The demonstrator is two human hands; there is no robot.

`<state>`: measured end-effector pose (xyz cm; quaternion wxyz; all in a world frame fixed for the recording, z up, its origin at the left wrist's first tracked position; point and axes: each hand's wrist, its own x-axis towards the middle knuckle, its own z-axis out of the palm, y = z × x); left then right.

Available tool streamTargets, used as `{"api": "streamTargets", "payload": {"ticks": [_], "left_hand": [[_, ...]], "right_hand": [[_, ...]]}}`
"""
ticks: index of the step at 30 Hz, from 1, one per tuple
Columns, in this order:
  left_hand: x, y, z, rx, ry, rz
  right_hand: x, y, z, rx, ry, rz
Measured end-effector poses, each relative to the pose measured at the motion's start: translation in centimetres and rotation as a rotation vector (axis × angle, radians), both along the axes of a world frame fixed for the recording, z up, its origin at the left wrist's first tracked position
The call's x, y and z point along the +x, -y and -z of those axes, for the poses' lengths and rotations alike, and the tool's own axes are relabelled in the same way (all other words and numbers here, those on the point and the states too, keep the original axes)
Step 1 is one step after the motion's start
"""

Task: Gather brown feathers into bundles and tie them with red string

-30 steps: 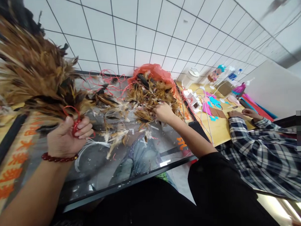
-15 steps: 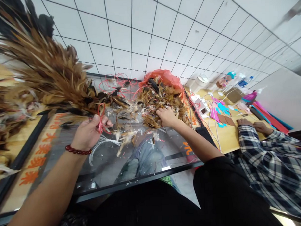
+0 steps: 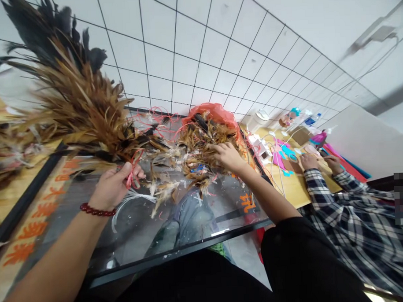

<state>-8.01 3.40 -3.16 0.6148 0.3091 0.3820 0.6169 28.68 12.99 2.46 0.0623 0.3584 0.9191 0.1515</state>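
My left hand (image 3: 115,182) is closed in a pinch on red string (image 3: 131,176), beside the base of a large bundle of brown and black feathers (image 3: 90,102) that fans up to the left. My right hand (image 3: 228,158) is over a loose heap of brown feathers (image 3: 191,138), its fingers curled on some of them, fingertips partly hidden. The heap spills from a red plastic bag (image 3: 211,109). A small blue bit (image 3: 198,168) shows in the heap. White strips (image 3: 119,206) lie on the glass tabletop (image 3: 125,246) below my left hand.
More feathers (image 3: 10,153) lie at the far left. Tangled red string (image 3: 154,117) runs along the tiled wall (image 3: 191,45). On the wooden table (image 3: 295,189) at right are a white cup (image 3: 258,119), white cables and coloured cut pieces (image 3: 281,157). A person in a plaid sleeve (image 3: 317,186) works there.
My right hand has shifted up and rightward over the heap, and feathers there have moved, uncovering the blue bit. My left hand keeps its pinch. The view has turned slightly.
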Motion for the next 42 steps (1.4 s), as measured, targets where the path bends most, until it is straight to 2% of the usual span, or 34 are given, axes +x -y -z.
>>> {"api": "streamTargets", "payload": {"ticks": [2,4,6,9,15,19,21,23,27,30,34,37,39,40,42], "left_hand": [[0.0,0.0,-0.1,-0.011,-0.004,-0.013],[0.0,0.0,-0.1,-0.018,-0.005,-0.015],[0.2,0.0,-0.1,-0.019,-0.001,-0.011],[0.4,0.0,-0.2,-0.014,0.003,-0.021],[0.6,0.4,-0.1,-0.039,-0.022,0.000],[0.5,0.5,0.0,-0.037,0.018,0.068],[0.5,0.6,-0.1,-0.021,0.044,0.081],[0.6,0.7,-0.3,-0.004,0.090,0.108],[1.1,1.1,-0.6,-0.004,0.199,0.173],[1.8,1.3,-0.7,-0.026,0.178,0.169],[2.8,1.4,-0.6,-0.032,0.084,0.137],[3.2,1.3,-0.6,-0.048,-0.008,0.156],[3.3,1.3,-0.5,-0.064,-0.087,0.146],[3.3,1.3,-0.5,-0.073,-0.124,0.136],[3.3,1.4,-0.4,-0.095,-0.175,0.127]], "right_hand": [[0.8,0.3,-0.7,0.039,-0.037,0.138],[0.5,1.0,-1.2,0.011,-0.137,0.184],[-0.8,1.8,-1.1,-0.079,-0.205,0.119],[-3.5,2.6,0.0,-0.160,-0.126,0.020],[-6.9,1.5,2.9,-0.168,0.067,-0.058],[-7.1,1.2,2.5,-0.116,0.028,-0.100],[-6.9,1.7,1.6,-0.096,-0.114,-0.095],[-6.9,2.6,0.7,-0.113,-0.373,-0.058],[-8.5,4.9,-0.1,-0.322,-1.022,-0.080],[-10.9,6.7,0.9,-0.585,-1.380,-0.109],[-14.1,8.5,3.4,-1.073,-1.666,-0.062],[-15.5,9.0,5.2,-1.262,-1.818,0.087],[-15.6,9.1,5.8,-1.205,-1.868,0.210],[-15.3,9.2,5.8,-1.094,-1.856,0.241],[-14.5,9.6,5.2,-0.740,-1.726,0.219]]}}
